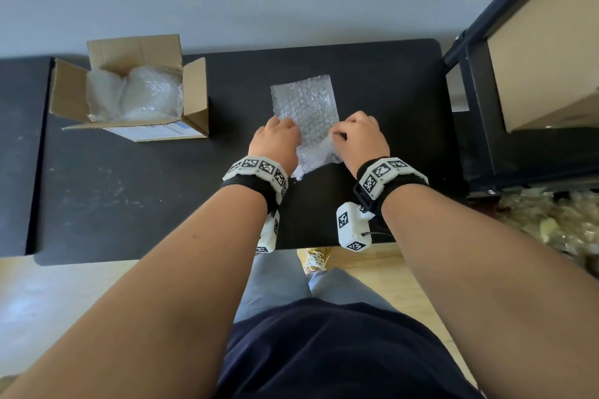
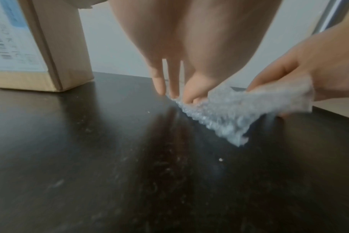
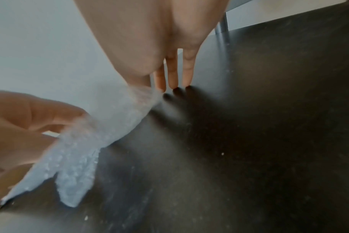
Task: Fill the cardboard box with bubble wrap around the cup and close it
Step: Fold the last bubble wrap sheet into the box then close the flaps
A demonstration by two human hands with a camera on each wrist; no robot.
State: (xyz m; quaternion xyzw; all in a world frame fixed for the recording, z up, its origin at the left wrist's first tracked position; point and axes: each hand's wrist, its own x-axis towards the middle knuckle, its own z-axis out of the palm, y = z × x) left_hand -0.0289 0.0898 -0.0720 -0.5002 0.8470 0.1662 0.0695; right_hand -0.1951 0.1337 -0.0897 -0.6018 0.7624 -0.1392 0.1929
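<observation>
A bubble wrap sheet [image 1: 308, 104] lies in the middle of the black table [image 1: 129, 197], its near end lifted and crumpled. My left hand [image 1: 278, 136] pinches the sheet's left edge [image 2: 239, 110] between thumb and fingers. My right hand [image 1: 359, 133] pinches the right edge [image 3: 90, 141] at the thumb, with its other fingers [image 3: 173, 75] pointing down at the table. The open cardboard box [image 1: 194, 91] stands at the far left with its flaps up. Inside it sits a bundle of bubble wrap [image 1: 142, 91]; no cup shows.
A black shelf unit holding a large cardboard box [image 1: 544, 42] stands close on the right. A second dark table [image 1: 19, 139] adjoins on the left. Clear packing material [image 1: 557, 220] is piled on the floor at right. The table's near edge runs just behind my wrists.
</observation>
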